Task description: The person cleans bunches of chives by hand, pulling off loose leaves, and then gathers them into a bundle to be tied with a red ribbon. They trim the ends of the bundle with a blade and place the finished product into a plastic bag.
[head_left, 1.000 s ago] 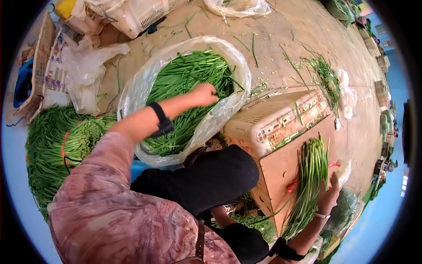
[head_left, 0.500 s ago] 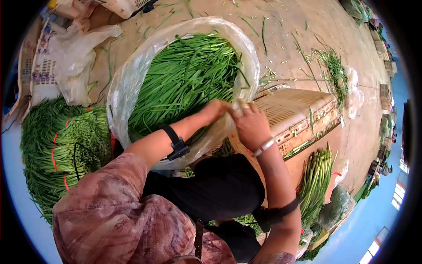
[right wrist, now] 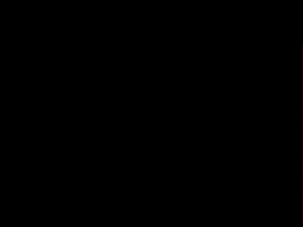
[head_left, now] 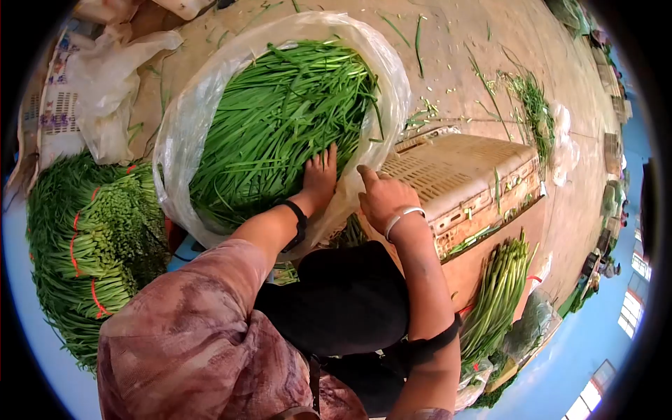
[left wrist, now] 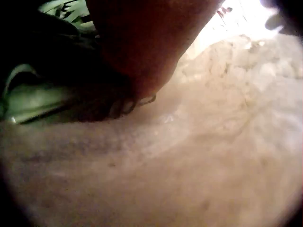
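Observation:
A large clear plastic bag (head_left: 183, 122) stands wide, filled with long green garlic chives (head_left: 280, 115). My left hand (head_left: 320, 178) lies on the near side of the chives inside the bag, fingers straight and slightly spread. In the left wrist view, the dark underside of the left hand (left wrist: 147, 47) is beside whitish plastic, with some green leaves at upper left. At the bag's right rim my right hand (head_left: 390, 199) holds the plastic, its index finger stretched along the edge and the others curled. The right wrist view is black.
Right of the bag sits an upturned, dirty plastic crate (head_left: 462, 164). A bunch of green stalks (head_left: 493, 297) lies on a brown board (head_left: 458, 280) beside it. Tied bundles of greens (head_left: 91, 245) are stacked at left. Loose plastic (head_left: 108, 87) and scattered stalks lie on the floor.
My right hand has come from the stalk bunch at lower right to the bag's rim. The left hand has moved down to the near side and flattened on the chives.

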A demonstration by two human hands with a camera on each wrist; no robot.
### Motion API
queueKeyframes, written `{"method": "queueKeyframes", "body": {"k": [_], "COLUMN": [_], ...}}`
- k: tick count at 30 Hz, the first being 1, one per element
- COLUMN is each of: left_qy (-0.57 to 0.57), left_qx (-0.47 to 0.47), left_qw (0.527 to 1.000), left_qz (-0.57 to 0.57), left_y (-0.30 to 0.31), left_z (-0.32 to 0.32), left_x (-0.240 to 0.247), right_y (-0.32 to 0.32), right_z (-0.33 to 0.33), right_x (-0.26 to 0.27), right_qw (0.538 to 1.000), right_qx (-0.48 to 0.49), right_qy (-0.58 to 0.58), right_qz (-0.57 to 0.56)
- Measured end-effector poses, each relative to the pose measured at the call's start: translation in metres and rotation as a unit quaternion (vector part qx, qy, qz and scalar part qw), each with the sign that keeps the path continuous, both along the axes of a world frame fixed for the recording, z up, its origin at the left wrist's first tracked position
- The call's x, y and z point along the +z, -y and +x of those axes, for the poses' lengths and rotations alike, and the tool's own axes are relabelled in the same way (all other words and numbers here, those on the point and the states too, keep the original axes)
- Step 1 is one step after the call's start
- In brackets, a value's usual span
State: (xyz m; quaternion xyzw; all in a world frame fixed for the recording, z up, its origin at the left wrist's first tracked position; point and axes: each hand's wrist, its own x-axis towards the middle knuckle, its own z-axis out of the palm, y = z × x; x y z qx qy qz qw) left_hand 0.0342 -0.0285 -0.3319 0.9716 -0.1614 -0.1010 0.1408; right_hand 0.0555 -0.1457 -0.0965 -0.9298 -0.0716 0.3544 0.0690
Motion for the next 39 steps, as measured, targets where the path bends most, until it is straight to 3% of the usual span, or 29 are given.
{"method": "queueKeyframes", "body": {"k": [4,6,7,8,10,12,14,15,18,20,23,24,26,28,30,32,34,36,37,38,39], "left_qy": [-0.079,-0.227,-0.154,-0.150,-0.327,-0.445,-0.441,-0.587,-0.560,-0.543,-0.500,-0.467,-0.319,-0.302,-0.260,-0.290,-0.285,-0.299,-0.288,-0.273,-0.280], "left_qx": [0.041,0.032,0.055,0.055,0.021,-0.007,0.089,0.061,0.089,0.059,-0.019,-0.029,-0.068,-0.012,0.019,0.037,0.048,0.031,0.007,-0.014,-0.042], "left_qw": [0.996,0.972,0.986,0.987,0.930,0.850,0.825,0.669,0.636,0.647,0.674,0.703,0.858,0.912,0.910,0.902,0.905,0.902,0.902,0.902,0.918], "left_qz": [0.030,0.054,-0.023,-0.022,-0.164,-0.281,-0.342,-0.452,-0.524,-0.532,-0.543,-0.535,-0.396,-0.278,-0.323,-0.317,-0.314,-0.310,-0.321,-0.333,-0.278], "left_y": [0.008,0.013,0.006,-0.001,-0.018,-0.040,-0.059,-0.070,-0.097,-0.107,-0.110,-0.110,-0.109,-0.099,-0.091,-0.086,-0.084,-0.087,-0.088,-0.088,-0.090], "left_z": [0.011,0.023,0.019,0.029,0.058,0.090,0.098,0.106,0.103,0.101,0.088,0.083,0.073,0.058,0.042,0.033,0.027,0.026,0.026,0.029,0.032], "left_x": [-0.002,0.006,0.000,-0.002,-0.001,0.056,0.026,0.065,0.062,0.058,0.067,0.066,0.056,0.074,0.083,0.090,0.102,0.097,0.087,0.079,0.074], "right_y": [0.002,0.004,0.004,0.003,0.008,0.011,0.013,0.014,0.014,0.014,0.015,0.016,0.019,0.012,0.001,-0.008,-0.027,-0.030,-0.044,-0.035,-0.049], "right_z": [-0.001,0.002,0.004,0.006,0.003,0.000,0.001,0.001,0.002,0.003,0.002,0.003,0.006,0.015,0.027,0.031,0.032,0.031,0.032,0.037,0.042], "right_x": [-0.001,0.002,0.005,0.007,0.000,-0.005,-0.003,-0.005,-0.007,-0.008,-0.010,-0.011,-0.014,-0.006,0.001,-0.020,-0.056,-0.115,-0.112,-0.159,-0.140], "right_qw": [0.997,0.995,0.995,0.994,0.989,0.982,0.975,0.966,0.965,0.965,0.928,0.929,0.911,0.906,0.938,0.932,0.884,0.817,0.704,0.686,0.663], "right_qx": [-0.039,-0.038,-0.049,-0.061,-0.076,-0.086,-0.112,-0.128,-0.136,-0.144,-0.235,-0.234,-0.283,-0.295,-0.265,-0.286,-0.405,-0.484,-0.555,-0.547,-0.578], "right_qy": [0.032,0.052,0.035,0.018,0.039,0.059,0.062,0.075,0.074,0.074,0.099,0.100,0.083,0.089,0.092,0.111,0.057,0.117,0.126,0.198,0.212], "right_qz": [0.058,0.077,0.084,0.092,0.124,0.155,0.183,0.213,0.212,0.206,0.272,0.268,0.289,0.292,0.201,0.194,0.228,0.292,0.424,0.437,0.425]}}
